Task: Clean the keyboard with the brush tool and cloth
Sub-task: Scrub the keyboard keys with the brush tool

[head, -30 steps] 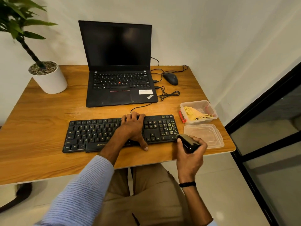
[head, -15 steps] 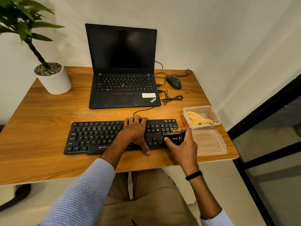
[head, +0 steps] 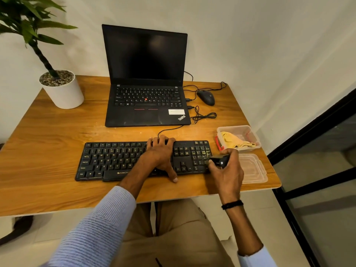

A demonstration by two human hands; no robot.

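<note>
The black keyboard (head: 119,160) lay flat on the wooden desk (head: 48,143), parallel to the near edge, in front of the open laptop (head: 146,105). The left grip (head: 160,155) rested palm down across the keyboard's middle-right section. Its fingers were spread and reached the top row of keys, and its thumb stretched past the near edge onto the desk. It was released, lying on the keys rather than closing round anything.

The right grip (head: 227,170) sat at the keyboard's right end, its fingers curled and clasped round the brush tool (head: 218,160), a small dark object. The tool stuck out leftward from the fingers, its free end just over the number pad's right column. Whether that end touched the keys could not be told, and no bristles could be made out. A dark band circled the right wrist.

The yellow cloth (head: 234,142) lay crumpled inside a clear plastic container (head: 252,135), just beyond the right grip and apart from it, untouched by either grip. The container's clear lid (head: 254,170) lay flat on the desk beside the right grip, toward the desk's right edge.

A black mouse (head: 206,97) stood right of the laptop with its cable looped nearby. A white potted plant (head: 61,91) stood at the far left corner.
</note>
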